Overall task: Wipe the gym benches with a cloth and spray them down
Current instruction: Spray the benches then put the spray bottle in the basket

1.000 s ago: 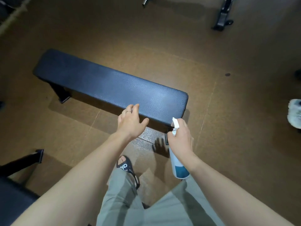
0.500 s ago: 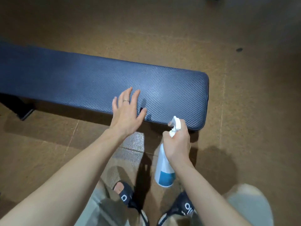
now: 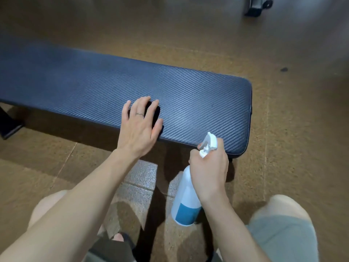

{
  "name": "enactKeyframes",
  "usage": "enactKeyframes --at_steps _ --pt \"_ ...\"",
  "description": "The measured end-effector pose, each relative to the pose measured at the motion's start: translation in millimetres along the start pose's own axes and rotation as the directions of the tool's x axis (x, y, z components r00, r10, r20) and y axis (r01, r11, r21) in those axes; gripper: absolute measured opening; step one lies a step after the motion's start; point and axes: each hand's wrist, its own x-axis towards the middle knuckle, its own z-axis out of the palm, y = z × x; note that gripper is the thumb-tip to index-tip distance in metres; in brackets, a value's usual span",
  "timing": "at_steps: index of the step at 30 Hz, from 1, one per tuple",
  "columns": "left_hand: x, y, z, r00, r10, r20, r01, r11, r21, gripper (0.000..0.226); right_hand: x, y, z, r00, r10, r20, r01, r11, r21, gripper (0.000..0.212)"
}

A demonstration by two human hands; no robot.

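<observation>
Resting flat, fingers spread and straight, on the near edge of the long dark blue padded table [image 3: 188, 103] with its ribbed vinyl top: the left hand [image 3: 139, 127], a thin ring on one finger. Gripping the neck of a white plastic spray bottle [image 3: 186, 201] with a blue label, fingers curled round it below the white trigger head [image 3: 209, 142]: the right hand [image 3: 208, 173]. Hanging just beside the table's near right corner, above the brown speckled floor [image 3: 283, 129], nozzle pointing toward the padding.
</observation>
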Motion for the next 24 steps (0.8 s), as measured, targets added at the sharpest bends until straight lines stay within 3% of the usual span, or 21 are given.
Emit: enactKeyframes --at_steps 5,11,15,19,24 --pt "0.9 2.6 -4.4 0.998 -0.019 0.062 0.019 1.000 0.010 0.054 -3.8 -7.2 -10.7 0.999 -0.009 0.047 0.010 1.000 -0.004 0.025" --pt "0.9 5.1 -4.2 0.999 -0.038 0.039 0.037 0.999 0.017 0.054 0.1 -12.1 -3.3 0.973 -0.125 0.195 0.137 0.989 -0.052 0.023" --pt "-0.4 5.6 -1.7 0.999 -0.044 0.015 0.044 0.998 0.052 0.057 7.6 -9.8 -1.7 0.973 -0.134 0.189 0.144 0.989 -0.038 0.016" --pt "-4.0 -4.1 1.6 0.996 -0.094 -0.003 0.094 0.995 0.045 0.069 4.0 -8.5 2.4 0.971 -0.172 0.168 0.181 0.982 -0.044 0.024" --pt "-21.3 -81.1 -3.8 0.988 -0.151 -0.012 0.151 0.986 0.066 0.088 -12.3 -9.4 23.2 0.982 -0.160 0.099 0.166 0.985 -0.052 0.024"
